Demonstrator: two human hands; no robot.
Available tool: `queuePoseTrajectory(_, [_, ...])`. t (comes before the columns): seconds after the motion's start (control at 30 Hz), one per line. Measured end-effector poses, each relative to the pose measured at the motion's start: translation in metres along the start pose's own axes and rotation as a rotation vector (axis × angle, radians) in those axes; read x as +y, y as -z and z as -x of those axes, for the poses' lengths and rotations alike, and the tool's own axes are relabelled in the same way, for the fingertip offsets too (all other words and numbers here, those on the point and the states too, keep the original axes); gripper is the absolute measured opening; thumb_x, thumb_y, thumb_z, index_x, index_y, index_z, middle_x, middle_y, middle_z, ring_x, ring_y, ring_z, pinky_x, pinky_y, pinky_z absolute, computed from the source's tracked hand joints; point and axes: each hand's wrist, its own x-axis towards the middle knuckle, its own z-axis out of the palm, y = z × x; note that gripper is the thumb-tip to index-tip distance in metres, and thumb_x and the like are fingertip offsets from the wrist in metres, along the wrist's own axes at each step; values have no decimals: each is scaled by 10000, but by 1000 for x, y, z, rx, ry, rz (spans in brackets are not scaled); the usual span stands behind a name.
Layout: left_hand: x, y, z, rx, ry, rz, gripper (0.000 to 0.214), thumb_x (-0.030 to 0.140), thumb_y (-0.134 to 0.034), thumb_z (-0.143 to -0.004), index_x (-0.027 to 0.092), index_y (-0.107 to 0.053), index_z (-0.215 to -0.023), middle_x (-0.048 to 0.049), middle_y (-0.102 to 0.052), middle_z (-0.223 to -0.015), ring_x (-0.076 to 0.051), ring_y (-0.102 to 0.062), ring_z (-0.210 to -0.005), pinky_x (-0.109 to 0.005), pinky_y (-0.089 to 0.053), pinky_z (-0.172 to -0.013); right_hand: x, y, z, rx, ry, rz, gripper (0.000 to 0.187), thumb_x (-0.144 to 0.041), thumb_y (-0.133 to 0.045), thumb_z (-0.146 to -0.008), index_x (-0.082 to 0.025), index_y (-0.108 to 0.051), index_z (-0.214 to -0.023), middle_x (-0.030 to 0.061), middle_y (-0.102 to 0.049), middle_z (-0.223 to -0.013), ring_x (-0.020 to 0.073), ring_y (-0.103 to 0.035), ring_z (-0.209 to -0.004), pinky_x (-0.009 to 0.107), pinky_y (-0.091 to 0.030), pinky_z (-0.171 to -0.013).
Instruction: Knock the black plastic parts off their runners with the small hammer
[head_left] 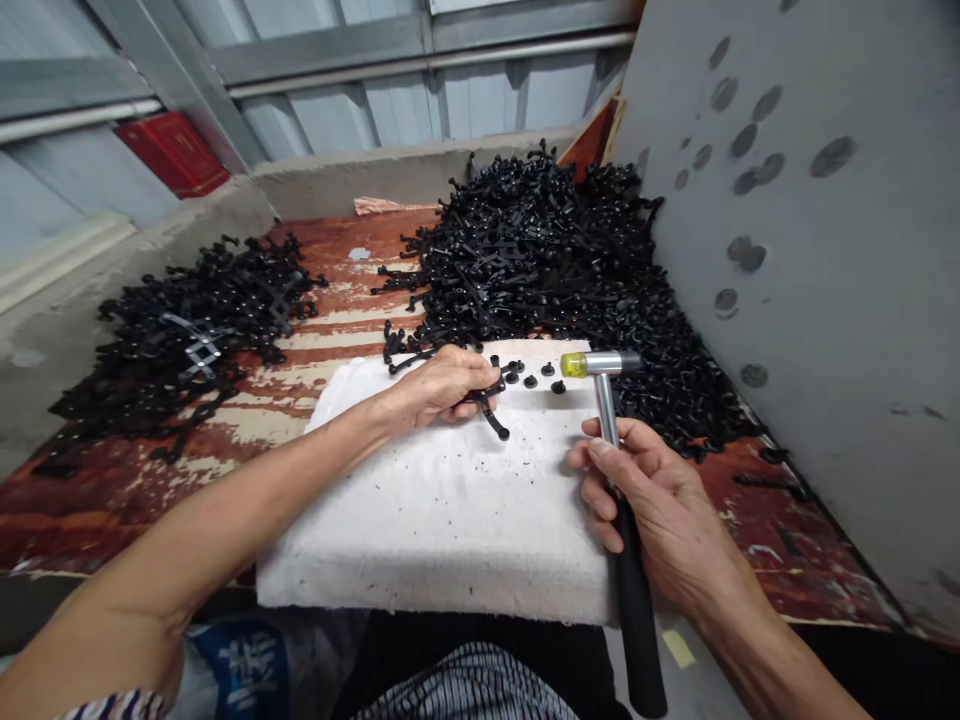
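Above a white cloth pad, my left hand is closed on a black jointed linkage part, one arm of which sticks out toward me. Several small black round-based pieces lie on the pad just right of that hand. My right hand holds a small mallet around its neck, where metal shaft meets black grip. The mallet stands upright, its yellow face pointing left and its dark face right. My left fingers partly hide the linkage part.
A large heap of black parts rises behind the pad, spreading right to a grey panel. At left, assembled black linkages form another pile on the worn red-brown tabletop. A red box sits by the corrugated wall.
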Motion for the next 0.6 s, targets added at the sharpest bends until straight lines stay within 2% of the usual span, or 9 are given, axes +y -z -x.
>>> queuePoseTrajectory(0.17, [1, -1, 0, 1, 13, -16, 291, 153, -506, -920, 114, -564, -637, -31, -617, -573, -35, -396, -282, -158, -184, -261, -1, 1, -1, -4, -7, -4, 399, -425, -796, -691, -211, -550, -922, -48, -627, -709, 36, -405, -408, 128, -333, -278])
queuePoseTrajectory(0.4, [-1, 0, -3, 5, 12, -21, 275, 175, -559, -902, 115, -575, -635, -32, -630, -582, -26, -390, -288, -157, -193, -268, -1, -1, -2, 4, -18, 2, 404, -427, -797, -683, -213, -549, -920, -40, -627, -711, 39, -403, -408, 136, -335, -277])
queuePoseTrajectory(0.6, [0, -1, -2, 10, 23, -45, 321, 182, -536, -916, 112, -585, -607, -19, -568, -492, -34, -376, -281, -159, -178, -269, -2, 0, -1, 9, -25, 12, 382, -414, -788, -697, -221, -547, -922, -36, -622, -715, 44, -407, -408, 143, -328, -280])
